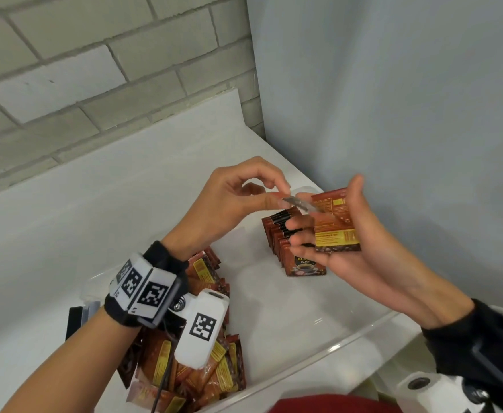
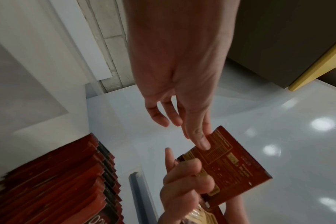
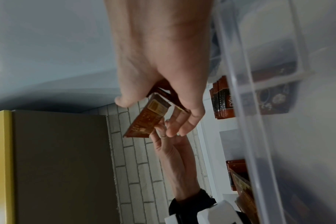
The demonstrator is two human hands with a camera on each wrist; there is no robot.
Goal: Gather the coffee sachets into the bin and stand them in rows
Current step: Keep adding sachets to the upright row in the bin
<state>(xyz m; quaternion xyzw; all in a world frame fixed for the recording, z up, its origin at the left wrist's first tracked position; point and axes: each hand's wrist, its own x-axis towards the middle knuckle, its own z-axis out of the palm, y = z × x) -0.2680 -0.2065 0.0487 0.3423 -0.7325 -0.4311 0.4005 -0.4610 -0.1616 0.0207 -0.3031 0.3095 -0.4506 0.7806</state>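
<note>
Over the clear bin, my right hand grips a small stack of brown coffee sachets, thumb on top and fingers curled below. My left hand pinches the top edge of one sachet at that stack, which the left wrist view shows as a brown sachet under my thumb. A row of upright sachets stands at the bin's far end, right under both hands. Loose sachets lie heaped at the bin's near left end, partly hidden by my left wrist.
The bin sits on a white counter in a corner, with a brick wall behind and a plain grey wall to the right. A black object lies left of the bin. A yellow-edged cabinet hangs overhead.
</note>
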